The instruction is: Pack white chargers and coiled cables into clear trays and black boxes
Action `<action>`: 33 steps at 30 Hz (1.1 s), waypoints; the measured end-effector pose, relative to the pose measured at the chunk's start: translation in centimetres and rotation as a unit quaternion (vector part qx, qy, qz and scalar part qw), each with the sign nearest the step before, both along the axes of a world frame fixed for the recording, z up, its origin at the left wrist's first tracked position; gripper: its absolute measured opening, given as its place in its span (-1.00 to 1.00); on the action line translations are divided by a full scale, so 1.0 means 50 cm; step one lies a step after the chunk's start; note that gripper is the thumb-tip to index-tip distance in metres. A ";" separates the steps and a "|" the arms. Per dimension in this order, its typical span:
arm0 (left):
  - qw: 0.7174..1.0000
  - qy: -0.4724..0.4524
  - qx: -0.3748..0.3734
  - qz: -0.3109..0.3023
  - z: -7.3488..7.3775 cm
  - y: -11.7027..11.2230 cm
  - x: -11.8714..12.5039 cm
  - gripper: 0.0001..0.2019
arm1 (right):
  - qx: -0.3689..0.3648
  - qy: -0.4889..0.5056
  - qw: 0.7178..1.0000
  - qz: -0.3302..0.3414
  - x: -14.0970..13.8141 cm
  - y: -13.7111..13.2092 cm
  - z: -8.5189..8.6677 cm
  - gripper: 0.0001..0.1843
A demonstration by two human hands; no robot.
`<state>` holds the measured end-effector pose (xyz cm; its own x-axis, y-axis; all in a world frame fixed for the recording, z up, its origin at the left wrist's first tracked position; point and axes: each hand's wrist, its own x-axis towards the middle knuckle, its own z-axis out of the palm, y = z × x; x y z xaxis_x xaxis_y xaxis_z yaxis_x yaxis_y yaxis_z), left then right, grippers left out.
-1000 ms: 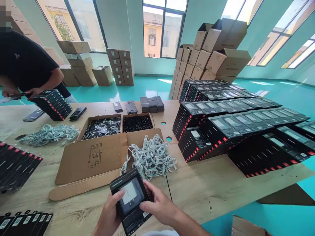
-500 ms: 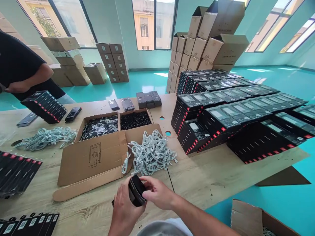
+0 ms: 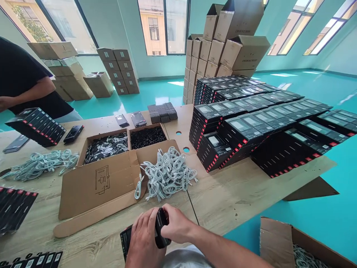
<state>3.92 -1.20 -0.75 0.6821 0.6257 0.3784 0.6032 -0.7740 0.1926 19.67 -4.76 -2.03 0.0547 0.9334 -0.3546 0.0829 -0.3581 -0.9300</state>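
Note:
Low at the front edge of the table, my left hand (image 3: 146, 238) is wrapped round a small black box (image 3: 127, 240) lying on its side. My right hand (image 3: 175, 223) grips the right end of the same box, thumb on the near side and fingers over the top. What lies inside the box is hidden. Just beyond my hands sits a heap of coiled white cables (image 3: 169, 175), with one single coil (image 3: 138, 187) apart on the flattened cardboard (image 3: 80, 197).
Stacks of black boxes (image 3: 251, 130) fill the right side. Two trays of small parts (image 3: 107, 147) stand behind the cardboard. More cables (image 3: 41, 163) and black packages (image 3: 16, 208) lie left. A co-worker (image 3: 30, 82) stands at the far left; an open carton (image 3: 276, 242) is at lower right.
Both hands and the black box have come lower and nearer to me. The box shows more of its left end, and my right fingers have closed over its right end.

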 end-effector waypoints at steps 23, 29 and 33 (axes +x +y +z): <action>0.981 0.081 -0.038 0.171 -0.069 0.000 -0.068 -0.26 | -0.028 0.130 0.982 -0.136 0.028 0.034 -0.059 -0.58; 0.904 0.188 -0.177 0.340 -0.122 0.025 -0.190 -0.13 | -0.111 0.096 0.980 -0.136 0.130 0.046 -0.125 -0.64; 0.861 0.159 -0.227 0.427 -0.131 0.057 -0.218 0.06 | -0.124 -0.046 0.982 -0.135 0.175 0.047 -0.145 -0.74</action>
<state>-6.95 1.63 -7.29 -0.0749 0.9847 -0.1573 0.9929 0.0882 0.0793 28.40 -2.40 -9.28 0.3302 0.7660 -0.5515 0.0339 -0.5936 -0.8041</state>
